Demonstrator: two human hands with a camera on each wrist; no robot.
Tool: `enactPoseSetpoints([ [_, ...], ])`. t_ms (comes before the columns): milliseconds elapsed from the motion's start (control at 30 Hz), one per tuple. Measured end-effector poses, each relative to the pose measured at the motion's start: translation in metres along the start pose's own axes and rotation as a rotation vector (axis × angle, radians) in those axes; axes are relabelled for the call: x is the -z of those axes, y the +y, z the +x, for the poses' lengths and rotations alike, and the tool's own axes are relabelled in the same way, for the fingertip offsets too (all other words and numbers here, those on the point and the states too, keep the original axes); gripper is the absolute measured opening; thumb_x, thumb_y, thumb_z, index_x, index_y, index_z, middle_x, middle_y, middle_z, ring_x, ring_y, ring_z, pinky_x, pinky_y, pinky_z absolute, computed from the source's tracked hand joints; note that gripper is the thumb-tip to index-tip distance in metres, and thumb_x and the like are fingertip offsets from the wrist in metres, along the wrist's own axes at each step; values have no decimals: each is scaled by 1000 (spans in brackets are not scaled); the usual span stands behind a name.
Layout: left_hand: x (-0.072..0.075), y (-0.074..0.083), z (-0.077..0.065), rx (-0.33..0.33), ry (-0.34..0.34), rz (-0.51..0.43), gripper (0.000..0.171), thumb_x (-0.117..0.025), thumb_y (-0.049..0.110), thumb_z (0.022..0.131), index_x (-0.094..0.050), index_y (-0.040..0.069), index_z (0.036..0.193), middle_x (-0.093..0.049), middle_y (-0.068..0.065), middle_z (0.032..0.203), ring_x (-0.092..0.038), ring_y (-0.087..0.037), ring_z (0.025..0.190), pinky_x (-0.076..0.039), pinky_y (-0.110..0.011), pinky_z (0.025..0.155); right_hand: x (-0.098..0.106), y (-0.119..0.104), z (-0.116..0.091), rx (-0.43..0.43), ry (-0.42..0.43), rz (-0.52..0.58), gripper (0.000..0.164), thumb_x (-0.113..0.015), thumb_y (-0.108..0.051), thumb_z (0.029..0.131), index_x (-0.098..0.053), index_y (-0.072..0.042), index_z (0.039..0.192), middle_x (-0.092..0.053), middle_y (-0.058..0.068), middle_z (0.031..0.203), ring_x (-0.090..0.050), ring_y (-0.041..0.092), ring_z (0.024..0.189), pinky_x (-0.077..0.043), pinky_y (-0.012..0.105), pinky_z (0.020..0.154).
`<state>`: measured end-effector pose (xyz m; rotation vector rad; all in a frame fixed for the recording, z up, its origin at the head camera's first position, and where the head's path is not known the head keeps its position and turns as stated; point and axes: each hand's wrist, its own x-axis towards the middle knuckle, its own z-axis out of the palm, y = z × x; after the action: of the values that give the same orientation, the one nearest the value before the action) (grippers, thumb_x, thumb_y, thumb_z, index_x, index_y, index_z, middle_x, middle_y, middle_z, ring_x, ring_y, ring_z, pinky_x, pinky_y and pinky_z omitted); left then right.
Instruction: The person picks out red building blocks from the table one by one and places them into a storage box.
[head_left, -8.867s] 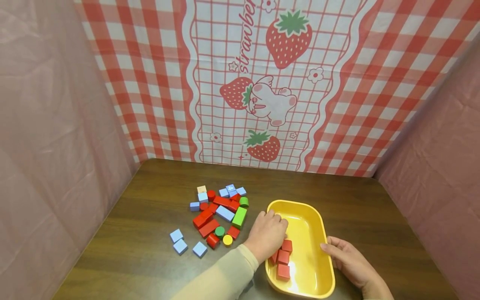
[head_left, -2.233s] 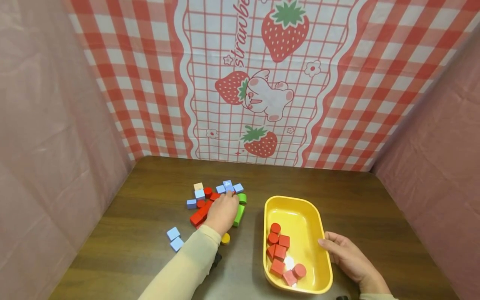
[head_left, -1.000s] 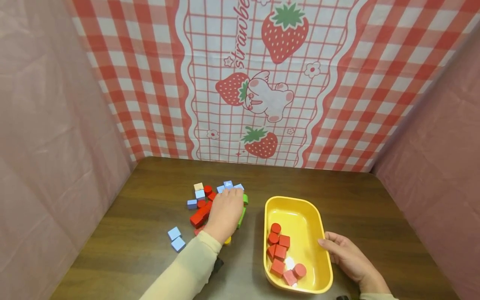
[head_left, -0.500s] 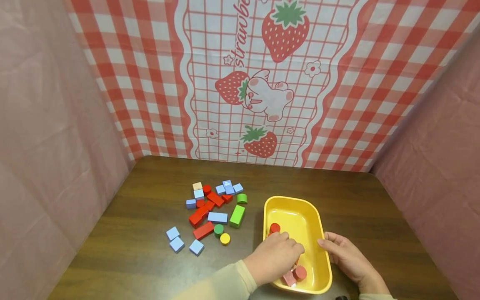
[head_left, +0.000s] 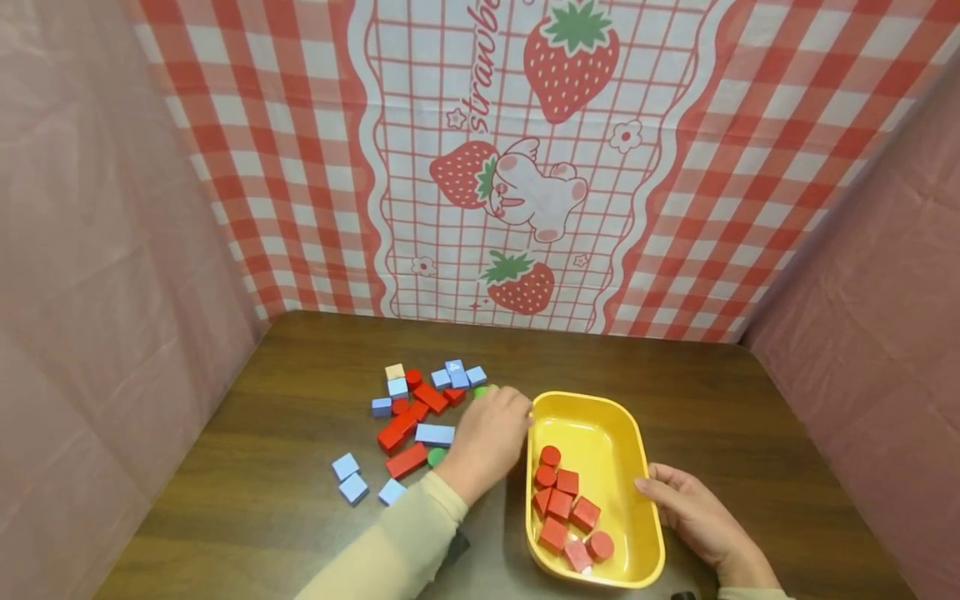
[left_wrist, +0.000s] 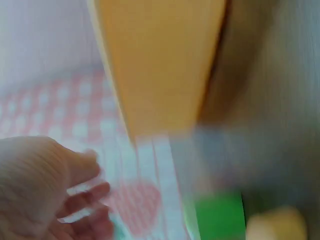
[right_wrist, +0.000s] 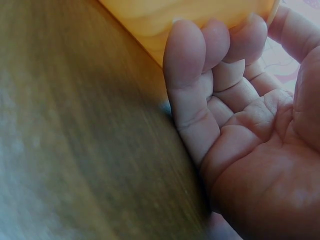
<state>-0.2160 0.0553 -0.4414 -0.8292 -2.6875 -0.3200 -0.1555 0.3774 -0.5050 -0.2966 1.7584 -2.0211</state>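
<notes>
In the head view my left hand (head_left: 487, 442) is beside the left rim of a yellow plastic bin (head_left: 611, 483), its fingers loosely bent and holding nothing. It covers part of a green half-round block (head_left: 482, 391). The left wrist view, blurred, shows that hand next to the bin's outer wall (left_wrist: 155, 65). My right hand (head_left: 697, 521) grips the bin's right rim, thumb over the edge and fingertips against the outer wall (right_wrist: 150, 22). Several red blocks (head_left: 559, 503), cubes and cylinders among them, lie along the bin's left side.
Left of the bin, loose wooden blocks are spread on the dark table (head_left: 247, 492): red bars (head_left: 407, 460), a blue bar (head_left: 435, 435), blue squares (head_left: 354, 489), a dark green cylinder (head_left: 437, 457) and a tan block (head_left: 395, 372). A checked strawberry cloth (head_left: 315, 208) hangs behind.
My left hand went from the pile into the bin, let go of a red cube there, and has come back out leftward. More red blocks lie in the bin than before; my right hand stays put.
</notes>
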Motion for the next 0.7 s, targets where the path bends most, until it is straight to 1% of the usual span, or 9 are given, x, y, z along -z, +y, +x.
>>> enactPoseSetpoints([
  [67,-1,-26,2,112,15,13,22,-69,28,93,-71,10,106,-67,-4,101,-56,-21,90,-51,-37,81,0,-1,0,-2,-4,2,19,-40,-5,105,-58,3,103,-69,10,95,-65,26,87,-57,35,75],
  [133,-4,-47,2,192,-5,25,22,-71,26,92,-71,7,103,-68,-7,98,-58,-25,89,-52,-40,79,1,-2,0,-4,-17,5,20,-39,-5,105,-58,2,102,-69,9,95,-65,25,87,-57,35,76],
  [200,-7,-63,-1,229,-38,39,20,-72,23,90,-71,5,99,-69,-10,93,-60,-28,86,-54,-43,76,1,-3,1,0,-32,5,21,-39,-5,105,-59,0,102,-69,8,95,-65,25,88,-57,35,76],
  [300,-14,-75,-5,237,-58,54,17,-73,18,89,-70,2,92,-68,-13,86,-61,-30,81,-56,-44,71,1,-1,0,15,-45,2,22,-38,-4,105,-59,-2,101,-69,7,96,-65,24,88,-57,35,77],
  [433,-22,-76,-6,238,-27,90,7,-65,6,91,-68,2,94,-68,-14,84,-60,-31,78,-55,-43,69,1,-1,1,26,-44,-14,23,-37,-5,106,-59,-3,101,-69,6,96,-64,24,88,-57,35,76],
  [533,-24,-72,-6,242,-17,96,10,-60,0,90,-67,3,96,-68,-14,86,-61,-30,79,-54,-43,69,1,-1,1,16,-40,-21,23,-37,-6,106,-60,-4,101,-68,6,96,-64,24,88,-57,35,76],
  [600,-20,-66,-4,241,-27,61,12,-61,-1,90,-67,4,98,-68,-12,89,-61,-28,81,-55,-42,72,1,-2,1,6,-37,-21,23,-38,-6,106,-60,-4,101,-68,6,96,-64,24,88,-57,35,76],
  [667,-13,-55,-2,226,-21,-13,12,-64,1,90,-67,7,100,-67,-9,91,-61,-24,83,-56,-40,73,1,-2,0,0,-33,-20,22,-38,-6,106,-60,-3,101,-68,6,95,-64,24,88,-57,35,77],
  [700,-8,-48,0,211,-6,-60,12,-66,4,90,-66,9,101,-66,-7,93,-61,-22,84,-56,-38,74,1,-3,0,0,-28,-20,22,-38,-5,105,-59,-2,101,-68,6,95,-64,24,88,-57,35,77],
])
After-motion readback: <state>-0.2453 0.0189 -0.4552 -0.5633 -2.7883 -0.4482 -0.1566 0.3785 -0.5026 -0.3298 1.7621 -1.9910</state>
